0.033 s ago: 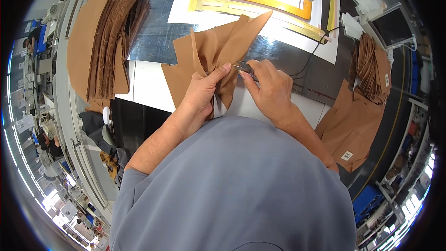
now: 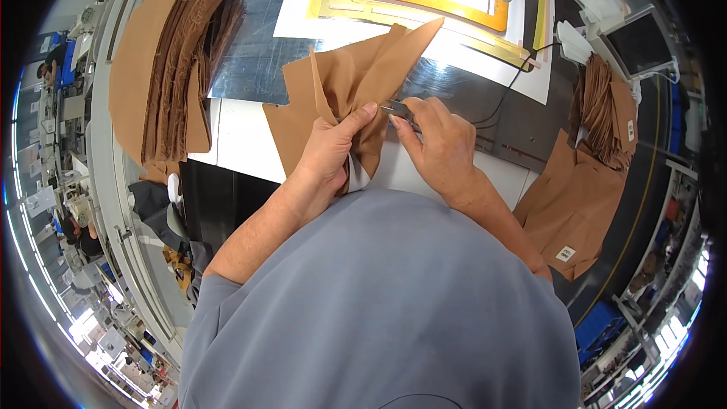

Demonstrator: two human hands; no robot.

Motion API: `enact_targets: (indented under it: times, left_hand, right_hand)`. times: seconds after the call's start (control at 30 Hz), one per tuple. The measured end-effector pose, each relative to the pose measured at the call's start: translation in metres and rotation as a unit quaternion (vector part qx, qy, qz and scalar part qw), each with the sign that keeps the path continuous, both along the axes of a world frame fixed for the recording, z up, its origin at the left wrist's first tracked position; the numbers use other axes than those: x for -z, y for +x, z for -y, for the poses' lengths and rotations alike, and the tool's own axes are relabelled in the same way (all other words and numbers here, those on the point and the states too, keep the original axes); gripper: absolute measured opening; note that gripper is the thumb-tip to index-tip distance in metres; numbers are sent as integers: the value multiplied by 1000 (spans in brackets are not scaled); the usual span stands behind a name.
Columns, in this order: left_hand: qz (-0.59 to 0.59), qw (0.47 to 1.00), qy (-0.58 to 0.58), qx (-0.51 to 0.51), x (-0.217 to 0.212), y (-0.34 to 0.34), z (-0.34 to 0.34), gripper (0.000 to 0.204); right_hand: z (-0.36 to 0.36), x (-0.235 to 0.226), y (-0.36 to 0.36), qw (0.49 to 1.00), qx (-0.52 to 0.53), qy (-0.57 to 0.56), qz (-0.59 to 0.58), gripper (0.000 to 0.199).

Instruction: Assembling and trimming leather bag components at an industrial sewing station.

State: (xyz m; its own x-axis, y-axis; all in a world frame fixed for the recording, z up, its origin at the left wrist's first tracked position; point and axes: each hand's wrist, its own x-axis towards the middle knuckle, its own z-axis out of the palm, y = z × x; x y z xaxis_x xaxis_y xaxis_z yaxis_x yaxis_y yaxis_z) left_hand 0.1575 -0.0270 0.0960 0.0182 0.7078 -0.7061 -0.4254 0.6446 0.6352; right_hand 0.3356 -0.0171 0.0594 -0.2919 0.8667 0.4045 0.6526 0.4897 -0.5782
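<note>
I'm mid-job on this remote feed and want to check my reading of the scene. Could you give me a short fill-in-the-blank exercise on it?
1. The brown cloth is pinched by the person's ____ hand.
2. The tip of the small metal tool lies nearest to that hand's ____.
3. The dark screen stands on the person's ____ side.

Missing words: left; thumb; right.

The brown cloth [image 2: 301, 85] is matt and softly creased; the cloth stack [image 2: 136, 68] has rough, frayed edges. The clippers [image 2: 395, 109] look like smooth metal. The table plate [image 2: 254, 53] is glossy, streaked metal, the orange frame [image 2: 439, 9] shiny, the grey shirt [image 2: 379, 295] matt, smooth fabric.
</note>
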Motion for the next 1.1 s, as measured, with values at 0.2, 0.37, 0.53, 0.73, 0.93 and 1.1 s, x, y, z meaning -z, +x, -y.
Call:
enact_targets:
  times: [0.2, 0.37, 0.53, 0.73, 0.93, 1.1]
  left_hand:
    - [2, 1000, 9, 1, 0, 0, 1, 42]
    - [-5, 1000, 14, -1, 5, 1, 2, 42]
    - [8, 1000, -2, 8, -5, 0, 0, 41]
    - [0, 1000, 8, 8, -6, 1, 2, 43]
    - [-3, 1000, 3, 1, -1, 1, 3, 43]
    - [-24, 999, 19, -15, 3, 2, 4, 43]
  right_hand:
    - [1, -2, -1, 1000, -19, -10, 10, 16]
    - [0, 5, 1, 998, -31, -46, -35, 14]
    - [2, 0, 1, 997, -9, -58, -57, 18]
    - [3, -3, 4, 999, -34, -19, 11, 26]
    - [4, -9, 3, 999, -27, -31, 14, 21]
    - [2, -6, 3, 999, -29, 2, 21, 25]
